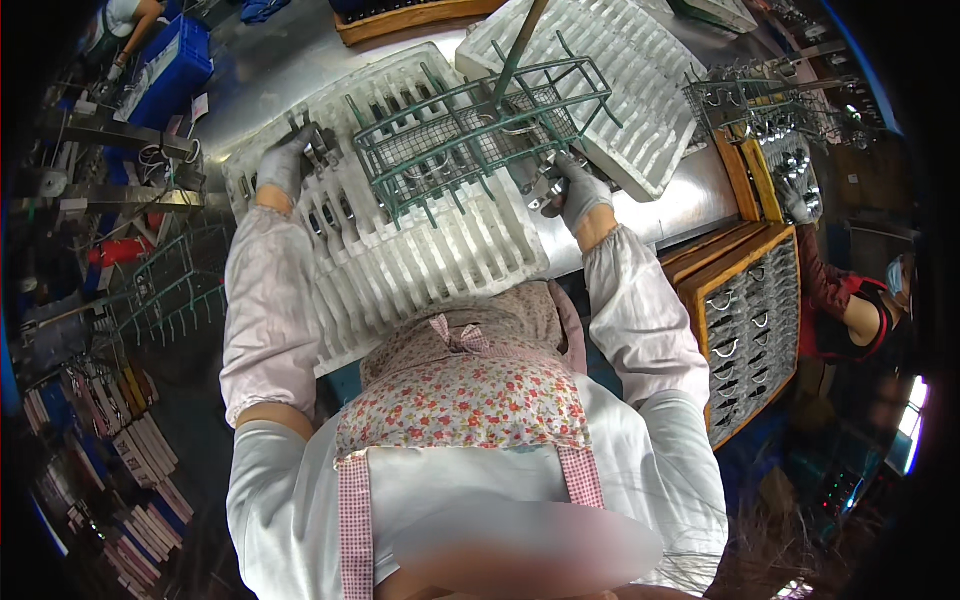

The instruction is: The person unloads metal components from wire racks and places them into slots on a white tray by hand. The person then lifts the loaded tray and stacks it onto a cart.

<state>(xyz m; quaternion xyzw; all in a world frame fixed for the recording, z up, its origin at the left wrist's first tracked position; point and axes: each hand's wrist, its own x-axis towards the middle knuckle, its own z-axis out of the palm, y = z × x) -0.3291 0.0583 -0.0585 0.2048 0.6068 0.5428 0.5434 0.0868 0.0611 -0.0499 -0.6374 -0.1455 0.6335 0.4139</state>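
Observation:
My left hand (286,166), in a grey glove, is closed around several small shiny metal parts (320,146) over the left side of a slotted white foam tray (425,262). More metal parts stand in some of its slots. A green wire rack (440,128) with prongs and a mesh bottom lies tilted across the tray's far part. At the rack's right end, my right hand (584,192), also gloved, grips a few shiny metal parts (549,188). Their exact kind is too small to make out.
A second slotted foam tray (610,75) lies at the far right on the metal table (262,72). Right of me stands a wooden-framed tray (752,335) holding rows of metal pieces. A blue crate (172,68) is at the far left. Co-workers are at the far left and right.

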